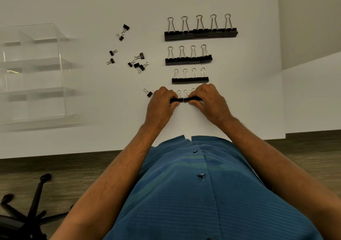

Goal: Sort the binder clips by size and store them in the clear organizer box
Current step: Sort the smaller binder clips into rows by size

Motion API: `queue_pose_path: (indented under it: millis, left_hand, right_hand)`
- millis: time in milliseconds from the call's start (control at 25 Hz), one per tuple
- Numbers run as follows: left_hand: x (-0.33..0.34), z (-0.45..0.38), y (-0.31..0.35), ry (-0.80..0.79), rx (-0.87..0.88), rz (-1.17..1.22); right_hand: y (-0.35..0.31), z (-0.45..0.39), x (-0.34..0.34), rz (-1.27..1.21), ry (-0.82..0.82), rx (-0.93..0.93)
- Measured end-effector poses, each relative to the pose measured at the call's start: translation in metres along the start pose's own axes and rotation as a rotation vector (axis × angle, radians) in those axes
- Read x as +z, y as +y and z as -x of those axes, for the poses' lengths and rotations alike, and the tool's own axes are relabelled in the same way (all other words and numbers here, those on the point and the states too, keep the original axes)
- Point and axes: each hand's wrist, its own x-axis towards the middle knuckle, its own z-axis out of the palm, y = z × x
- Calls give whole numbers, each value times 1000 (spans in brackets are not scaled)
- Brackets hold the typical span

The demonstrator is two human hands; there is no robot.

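Black binder clips lie in rows on the white table, largest farthest: a row of the largest clips (pixel 201 34), a second row (pixel 188 60), and a third row (pixel 190 79). Nearest me is a row of small clips (pixel 184 99). My left hand (pixel 162 106) pinches its left end and my right hand (pixel 209 102) pinches its right end. One small clip (pixel 148 93) lies just left of my left hand. Several tiny clips (pixel 137 64) are scattered further left. The clear organizer box (pixel 33 73) stands at the far left with its compartments bare.
The table's front edge (pixel 73 152) runs just before my body, and its right edge (pixel 281 64) is beyond the clip rows. A black chair base (pixel 27 210) stands on the floor at lower left.
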Motion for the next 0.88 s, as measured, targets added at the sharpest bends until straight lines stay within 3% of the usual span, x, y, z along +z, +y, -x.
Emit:
queue_pose_path:
  millis: [880]
  left_hand:
    - [11,-4,17,-7,62,-42]
  right_hand:
    - [10,11,-6,-59,52,127]
